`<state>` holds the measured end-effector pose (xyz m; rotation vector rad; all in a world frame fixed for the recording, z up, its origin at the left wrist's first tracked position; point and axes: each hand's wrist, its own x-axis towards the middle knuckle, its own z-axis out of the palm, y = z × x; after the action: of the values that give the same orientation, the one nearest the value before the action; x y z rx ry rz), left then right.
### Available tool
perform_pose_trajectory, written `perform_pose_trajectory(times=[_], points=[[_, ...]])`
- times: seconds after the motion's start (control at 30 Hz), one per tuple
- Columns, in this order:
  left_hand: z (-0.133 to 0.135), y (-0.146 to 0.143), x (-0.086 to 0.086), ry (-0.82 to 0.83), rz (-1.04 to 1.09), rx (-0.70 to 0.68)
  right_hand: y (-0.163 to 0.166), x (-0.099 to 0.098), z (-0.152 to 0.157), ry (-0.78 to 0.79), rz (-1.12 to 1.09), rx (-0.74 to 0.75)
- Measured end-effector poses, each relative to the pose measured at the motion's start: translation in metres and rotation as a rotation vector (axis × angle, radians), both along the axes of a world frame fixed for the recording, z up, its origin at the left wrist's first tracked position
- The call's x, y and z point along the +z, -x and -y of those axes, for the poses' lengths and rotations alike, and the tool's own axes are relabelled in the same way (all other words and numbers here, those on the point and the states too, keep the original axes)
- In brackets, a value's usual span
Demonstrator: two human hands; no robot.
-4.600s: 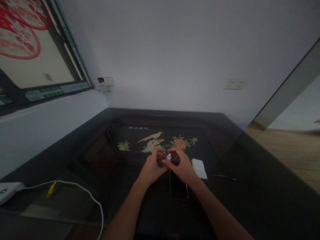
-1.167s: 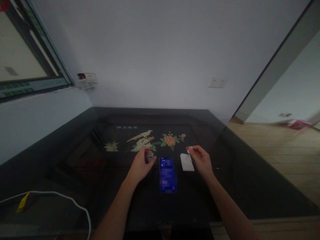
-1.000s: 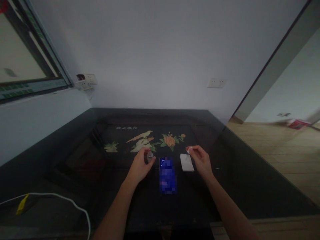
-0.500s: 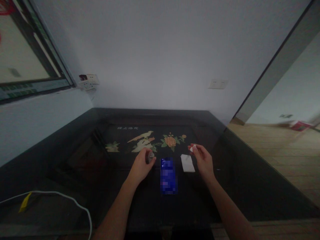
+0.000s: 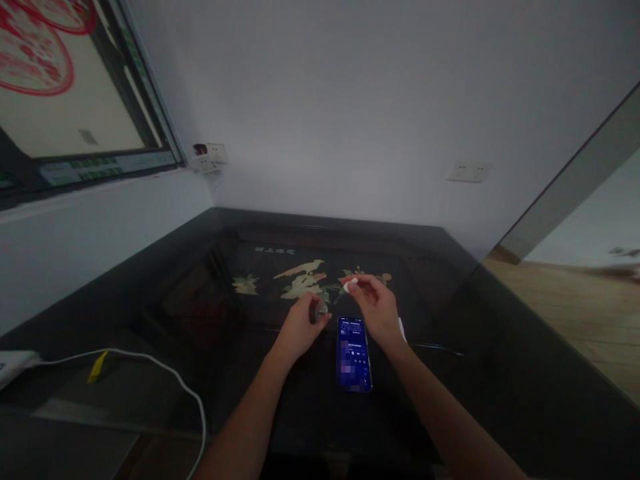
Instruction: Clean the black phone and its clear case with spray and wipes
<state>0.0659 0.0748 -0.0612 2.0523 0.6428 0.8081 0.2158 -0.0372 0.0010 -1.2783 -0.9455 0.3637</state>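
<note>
My left hand is closed around a small round, greyish see-through object; its exact kind is hard to make out. In my right hand, thumb and fingers pinch a small white wad, perhaps paper or cotton. The wad is to the right of the round object and a little farther back, apart from it. Between my forearms a lit phone lies face up on the dark table. A stack of white paper is mostly hidden behind my right wrist.
A white cable with a yellow tag runs across the left side from a white box. Behind the table is a wall with sockets. Bird and flower pictures decorate the tabletop.
My right hand has moved left with the white wad, toward my left hand, and now covers most of the white paper. The whole view has shifted and tilted somewhat.
</note>
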Motion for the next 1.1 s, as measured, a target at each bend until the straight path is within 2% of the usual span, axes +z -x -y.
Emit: perform_pose_trajectory(times=[0.2,0.5,0.8,1.1], points=[[-0.002,0.0,-0.005,0.012,0.023,-0.006,0.012,-0.012,-0.027,0.002,0.061,0.067],[0.0,0.001,0.005,0.006,-0.001,-0.017,0.017,-0.031,-0.034,0.096,0.136,0.102],[-0.001,0.001,0.0,0.011,-0.008,-0.016,0.015,-0.03,-0.029,0.078,0.075,0.117],[0.0,0.002,0.004,-0.001,0.03,-0.05,0.02,-0.034,-0.028,0.199,0.238,0.108]])
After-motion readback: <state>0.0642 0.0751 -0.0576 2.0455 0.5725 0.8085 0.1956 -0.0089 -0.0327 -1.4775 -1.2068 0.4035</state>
